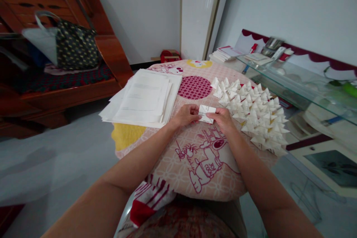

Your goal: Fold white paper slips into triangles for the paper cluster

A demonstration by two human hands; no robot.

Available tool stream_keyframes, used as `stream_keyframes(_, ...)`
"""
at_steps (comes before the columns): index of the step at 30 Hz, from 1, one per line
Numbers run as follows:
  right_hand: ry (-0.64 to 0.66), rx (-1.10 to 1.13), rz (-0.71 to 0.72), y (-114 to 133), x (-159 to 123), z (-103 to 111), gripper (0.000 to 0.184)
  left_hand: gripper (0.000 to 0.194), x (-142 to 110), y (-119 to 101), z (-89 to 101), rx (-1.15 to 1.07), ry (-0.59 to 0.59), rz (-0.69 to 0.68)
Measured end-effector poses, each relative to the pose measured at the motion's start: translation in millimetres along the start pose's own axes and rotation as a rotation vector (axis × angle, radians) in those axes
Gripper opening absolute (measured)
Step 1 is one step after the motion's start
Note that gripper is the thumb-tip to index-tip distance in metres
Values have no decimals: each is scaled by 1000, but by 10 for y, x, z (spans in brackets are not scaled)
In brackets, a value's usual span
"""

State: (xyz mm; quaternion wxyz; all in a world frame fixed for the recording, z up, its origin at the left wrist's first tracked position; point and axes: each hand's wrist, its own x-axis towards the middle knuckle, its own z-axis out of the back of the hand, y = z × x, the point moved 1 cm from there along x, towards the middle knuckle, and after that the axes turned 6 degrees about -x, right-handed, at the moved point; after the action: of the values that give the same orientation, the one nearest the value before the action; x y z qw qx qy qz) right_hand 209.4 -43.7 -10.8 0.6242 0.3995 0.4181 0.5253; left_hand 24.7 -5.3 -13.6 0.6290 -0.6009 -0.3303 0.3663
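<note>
Between my two hands, just above the cloth-covered round table [178, 178], is a small folded paper square [206, 113] with creases and a little print on it. My left hand [187, 114] pinches its left edge. On the right edge, the thumb and fingers of my right hand [224, 118] are closed as well. To the left lies a stack of paper sheets [142, 96], the top ones faintly printed. Rows of pointed folded paper pieces [248, 108] stand close together on the table's right side.
A glass shelf unit [295, 81] with booklets [227, 52] and metal bowls [273, 44] borders the table on the right. At the left stands a wooden bench [108, 59] carrying a dotted bag [76, 46]. A tall white appliance [198, 15] is behind the table.
</note>
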Motion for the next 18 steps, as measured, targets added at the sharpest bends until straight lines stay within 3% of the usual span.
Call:
stream_keyframes(4,-9,-73,100,-41,24,10,17,14,12,-37,17,259,-103,-152)
stream_keyframes(8,-58,-285,301,-7,18,9,15,9,11,-60,10,222,-111,-130)
stream_keyframes(12,-164,-555,615,90,-41,-5,17,10,19,-36,-13,204,-116,-138)
stream_keyframes(15,-120,-752,771,101,-108,-20,16,8,-4,-21,-26,370,-102,-209)
stream_keyframes(18,9,-945,788,56,-179,-39,12,10,-73,-35,-8,612,-7,-328)
